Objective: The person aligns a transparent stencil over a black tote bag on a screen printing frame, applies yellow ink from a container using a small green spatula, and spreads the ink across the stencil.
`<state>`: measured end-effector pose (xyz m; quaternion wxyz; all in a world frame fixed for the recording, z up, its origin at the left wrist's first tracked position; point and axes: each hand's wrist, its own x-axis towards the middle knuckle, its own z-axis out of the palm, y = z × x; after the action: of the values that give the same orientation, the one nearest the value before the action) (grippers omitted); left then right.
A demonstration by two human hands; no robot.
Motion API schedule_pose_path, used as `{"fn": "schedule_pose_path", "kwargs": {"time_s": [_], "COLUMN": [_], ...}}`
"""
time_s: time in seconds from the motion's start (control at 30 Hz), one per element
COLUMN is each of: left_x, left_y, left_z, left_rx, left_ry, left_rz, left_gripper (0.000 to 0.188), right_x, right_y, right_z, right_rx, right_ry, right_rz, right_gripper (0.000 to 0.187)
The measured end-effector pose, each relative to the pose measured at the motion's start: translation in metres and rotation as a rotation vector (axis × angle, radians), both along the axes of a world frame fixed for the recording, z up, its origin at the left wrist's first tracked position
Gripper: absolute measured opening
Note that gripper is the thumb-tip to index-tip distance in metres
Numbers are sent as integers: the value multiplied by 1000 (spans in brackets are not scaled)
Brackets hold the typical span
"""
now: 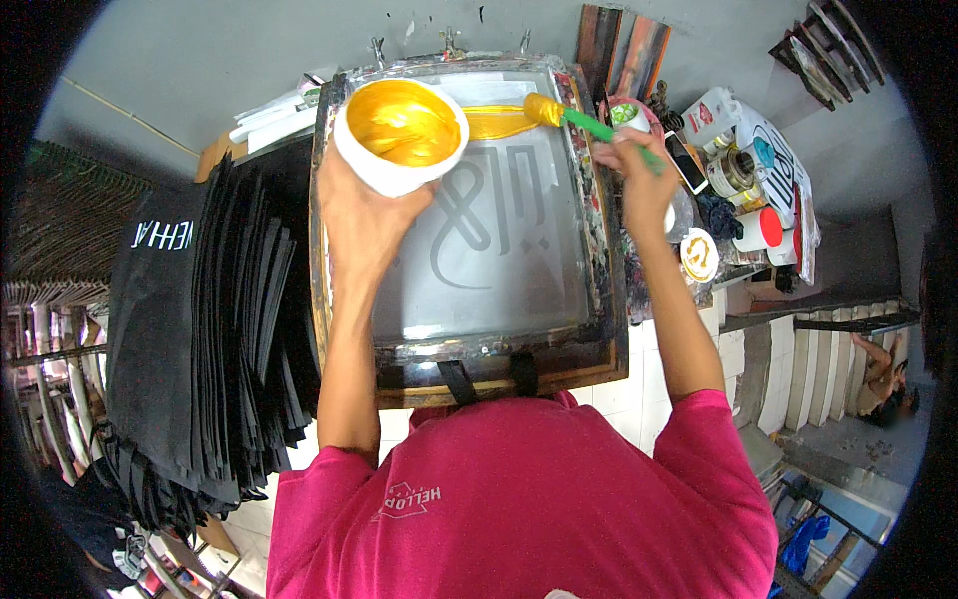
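My left hand [361, 215] is closed around a white tub [384, 178], tipped so its open mouth shows the gold-yellow ink [404, 122] inside. It is above the far left of a screen-printing frame [317, 290]. In my right hand [639, 175] is a green-handled spatula [589, 125], its blade coated in the same ink. That blade is over the far right part of the mesh, at the end of a gold ink band [491, 122]. Nearer to me, the grey mesh [499, 309] carries a dark curved lettering stencil [469, 215].
Black fabric bags [215, 329] hang stacked on the left. A cluttered bench at right holds a phone [689, 165], an ink-smeared white lid [699, 256], a red-capped container [763, 230] and a white jug [711, 115]. Wood-handled squeegees [639, 55] lean behind. Another person [883, 379] is at far right.
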<state>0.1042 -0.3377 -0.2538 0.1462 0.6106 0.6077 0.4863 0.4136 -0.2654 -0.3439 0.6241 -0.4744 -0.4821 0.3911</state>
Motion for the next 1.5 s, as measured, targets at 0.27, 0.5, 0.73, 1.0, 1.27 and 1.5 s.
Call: {"fn": "schedule_pose_path", "kwargs": {"time_s": [0.27, 0.5, 0.73, 1.0, 1.27, 1.5], "left_x": [-45, -74, -88, -68, -11, 4], "left_y": [-66, -106, -111, -81, -46, -38], "left_z": [8, 16, 7, -19, -39, -51], "left_rx": [40, 4, -7, -26, 11, 185], "left_ry": [-206, -166, -223, -90, -161, 68], "left_rz": [252, 403, 381, 214, -4, 2], "left_gripper": [89, 91, 89, 87, 87, 93], "right_x": [-119, -214, -202, -102, -50, -56], "right_y": [-43, -53, -68, -61, -63, -95], "right_z": [-37, -39, -13, 105, 173, 137], "right_rx": [296, 385, 486, -51, -102, -99], "right_ry": [-770, -968, -1128, -32, 26, -256], "right_rz": [99, 375, 738, 316, 453, 575], "right_gripper": [26, 38, 39, 17, 22, 15]}}
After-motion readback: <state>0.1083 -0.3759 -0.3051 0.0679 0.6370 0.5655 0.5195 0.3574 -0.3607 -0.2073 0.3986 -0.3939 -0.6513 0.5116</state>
